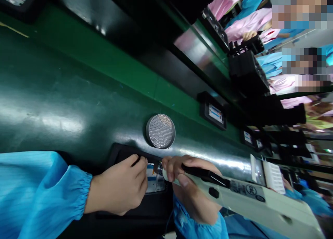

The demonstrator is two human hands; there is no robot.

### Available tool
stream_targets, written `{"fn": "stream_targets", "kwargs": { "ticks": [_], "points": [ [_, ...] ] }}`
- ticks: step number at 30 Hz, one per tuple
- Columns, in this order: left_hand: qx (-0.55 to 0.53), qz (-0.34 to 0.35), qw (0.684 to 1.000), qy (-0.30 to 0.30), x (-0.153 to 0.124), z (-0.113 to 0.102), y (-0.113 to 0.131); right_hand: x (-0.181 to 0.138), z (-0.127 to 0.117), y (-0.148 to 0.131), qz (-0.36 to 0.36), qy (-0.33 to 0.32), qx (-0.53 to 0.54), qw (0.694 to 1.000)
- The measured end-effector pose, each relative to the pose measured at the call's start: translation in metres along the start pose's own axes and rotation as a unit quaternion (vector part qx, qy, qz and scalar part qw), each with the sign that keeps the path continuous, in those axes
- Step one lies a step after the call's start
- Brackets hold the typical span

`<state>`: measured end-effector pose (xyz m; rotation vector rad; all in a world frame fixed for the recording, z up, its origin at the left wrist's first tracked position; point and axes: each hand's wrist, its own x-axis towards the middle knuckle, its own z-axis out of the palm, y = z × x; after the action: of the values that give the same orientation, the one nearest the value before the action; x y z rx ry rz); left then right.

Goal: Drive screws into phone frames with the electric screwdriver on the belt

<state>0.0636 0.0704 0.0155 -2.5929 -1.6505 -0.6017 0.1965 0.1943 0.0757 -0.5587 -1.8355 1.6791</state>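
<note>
My right hand [184,169] is wrapped around a pale electric screwdriver [234,194] with a black lever, its tip pointing left. Below that tip lies an open phone-like device [156,185] with silver and blue parts, set in a black tray [122,150]. My left hand [122,185] rests over the device's left side. Its thumb and fingers are curled together close to the screwdriver's tip, and whatever they pinch is hidden. A round metal dish with a perforated plate [160,131] stands just beyond the tray, with small bits along its far edge.
A green work surface [65,93] stretches around the tray. Past it runs a dark rail line carrying another black tray with a device [215,113]. Black equipment [247,72] stands at the upper right. Co-workers in pink and blue sleeves sit beyond. A white ribbed piece [274,176] lies at right.
</note>
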Motion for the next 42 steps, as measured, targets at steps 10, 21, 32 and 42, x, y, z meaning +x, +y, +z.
{"fn": "stream_targets", "kwargs": {
  "ticks": [10,21,32,42],
  "points": [
    [-0.013,0.004,1.000,-0.010,0.0013,-0.0016,-0.0006,-0.0032,-0.0013,0.0017,0.004,0.002,0.019,1.000],
    [-0.007,0.007,1.000,-0.017,0.0023,-0.0016,-0.0003,-0.0024,-0.0004,-0.0006,0.005,0.005,0.000,1.000],
    [-0.008,0.006,1.000,-0.014,0.0027,-0.0023,-0.0009,-0.0031,0.0022,-0.0014,0.009,0.010,0.008,1.000],
    [-0.013,0.009,1.000,-0.020,0.0019,-0.0024,-0.0002,-0.0035,0.0018,0.0008,-0.008,-0.006,0.015,1.000]
  ]
}}
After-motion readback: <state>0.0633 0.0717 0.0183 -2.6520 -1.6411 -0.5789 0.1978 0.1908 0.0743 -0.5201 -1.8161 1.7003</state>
